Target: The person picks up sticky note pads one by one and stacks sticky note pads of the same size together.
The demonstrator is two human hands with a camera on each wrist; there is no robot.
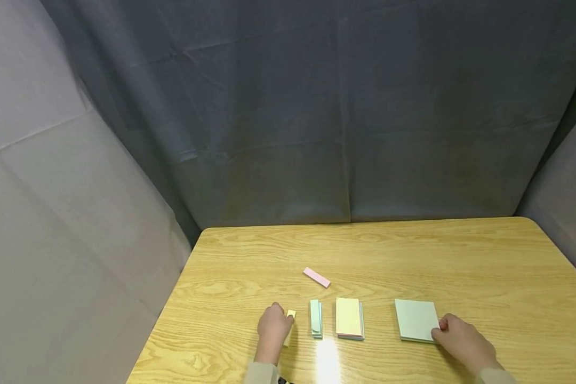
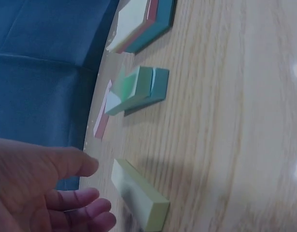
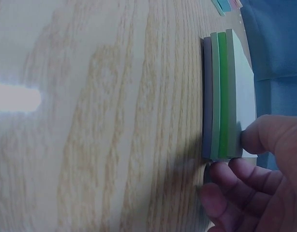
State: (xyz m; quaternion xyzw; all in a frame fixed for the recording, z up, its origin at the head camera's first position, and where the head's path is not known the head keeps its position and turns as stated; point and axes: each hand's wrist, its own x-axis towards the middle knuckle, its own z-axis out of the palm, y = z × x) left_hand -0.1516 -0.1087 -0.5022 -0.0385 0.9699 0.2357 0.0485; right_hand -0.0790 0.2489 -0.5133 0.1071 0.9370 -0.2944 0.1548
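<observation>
My left hand (image 1: 271,328) is beside a narrow yellow sticky-note pad (image 2: 142,198) on the table. In the left wrist view, its thumb and fingers are parted and loosely bent, just short of the pad. A square stack of sticky-note pads (image 1: 416,319) lies to the right, pale on top with green and greyish layers (image 3: 216,96) below. My right hand (image 1: 465,341) pinches the near right corner of this stack, thumb on the top face and fingertips at its side.
Between the hands lie narrow mint and teal pads (image 1: 315,316), the top one with lifted sheets, and a rectangular stack topped in yellow (image 1: 348,316). Farther back, a narrow pink pad (image 1: 317,277) lies slantwise. Dark cloth (image 1: 288,133) hangs behind the wooden table (image 1: 485,256).
</observation>
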